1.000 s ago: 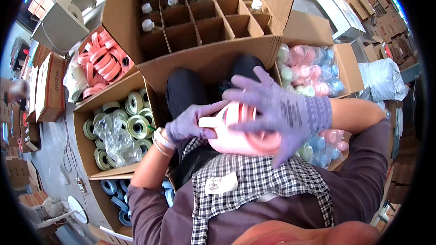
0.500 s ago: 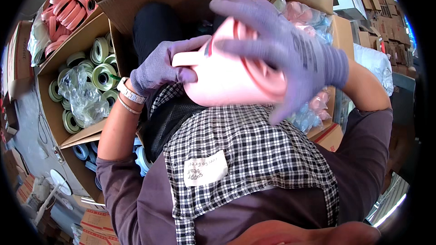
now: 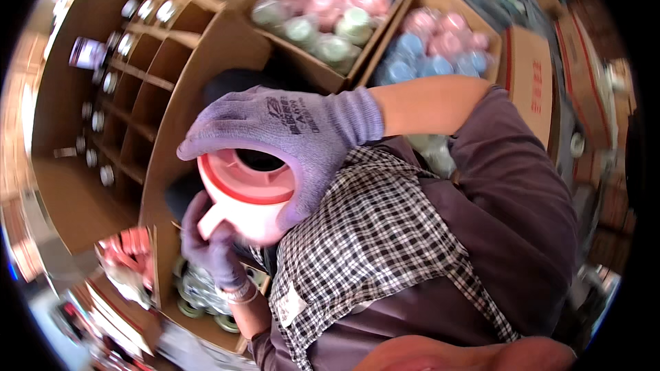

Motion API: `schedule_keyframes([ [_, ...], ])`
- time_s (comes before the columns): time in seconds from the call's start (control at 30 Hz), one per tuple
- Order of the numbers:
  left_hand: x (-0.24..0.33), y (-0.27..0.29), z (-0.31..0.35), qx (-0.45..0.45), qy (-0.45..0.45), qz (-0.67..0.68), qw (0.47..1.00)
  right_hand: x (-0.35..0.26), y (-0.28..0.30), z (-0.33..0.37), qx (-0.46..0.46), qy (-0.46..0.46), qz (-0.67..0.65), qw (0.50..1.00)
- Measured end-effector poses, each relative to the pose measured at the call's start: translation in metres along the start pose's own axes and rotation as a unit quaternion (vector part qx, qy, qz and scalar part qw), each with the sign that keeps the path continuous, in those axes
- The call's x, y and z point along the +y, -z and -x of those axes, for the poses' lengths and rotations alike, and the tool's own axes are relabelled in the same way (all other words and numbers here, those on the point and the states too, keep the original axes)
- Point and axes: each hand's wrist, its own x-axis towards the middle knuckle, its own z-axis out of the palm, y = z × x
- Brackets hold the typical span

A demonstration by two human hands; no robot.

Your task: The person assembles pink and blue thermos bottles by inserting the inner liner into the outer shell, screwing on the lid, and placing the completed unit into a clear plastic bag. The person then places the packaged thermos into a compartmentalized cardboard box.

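A glossy pink container [image 3: 251, 218] with a stubby projecting handle is tilted in front of my apron. Its round pink lid [image 3: 240, 187] sits at the opening, with a red band along the edge and a dark hole in the middle. My right hand [image 3: 292, 124], in a purple knit glove, arches over the lid, with thumb and fingers on opposite sides. My left hand [image 3: 212, 251], gloved alike, is closed around the handle from below. The right palm hides part of the lid's far rim.
On the left stands a tall cardboard box [image 3: 148, 89] with dividers and several capped bottles. Open boxes at the back hold bagged pink, green and blue pieces [image 3: 333, 10]. Beside my left forearm is a box of pale green rings [image 3: 192, 306], with red-pink rings [image 3: 134, 251] beyond.
My view has swung left. My right hand, blurred with fingers spread over the container before, now wraps around its lid. The left hand still grips the handle.
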Motion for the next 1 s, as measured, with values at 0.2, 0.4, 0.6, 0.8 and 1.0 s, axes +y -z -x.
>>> schedule_keyframes([
  [0.2, 0.106, -0.010, -0.081, -0.217, -0.394, -0.533, 0.717, 0.014, -0.015, 0.097, 0.205, 0.016, -0.044, 0.978],
  [0.4, 0.060, -0.070, -0.077, -0.469, -0.373, -0.619, 0.508, 0.104, 0.082, 0.212, 0.361, -0.236, 0.170, 0.886],
  [0.6, 0.031, -0.105, -0.080, -0.347, -0.334, -0.639, 0.599, 0.244, 0.291, 0.457, 0.366, -0.634, 0.454, 0.508],
  [0.8, 0.010, -0.077, -0.097, -0.268, -0.155, -0.630, 0.712, 0.266, 0.319, 0.606, 0.220, -0.761, 0.518, 0.321],
  [1.0, 0.027, -0.073, -0.077, -0.309, -0.183, -0.620, 0.697, 0.160, 0.427, 0.482, 0.212, -0.589, 0.058, 0.778],
])
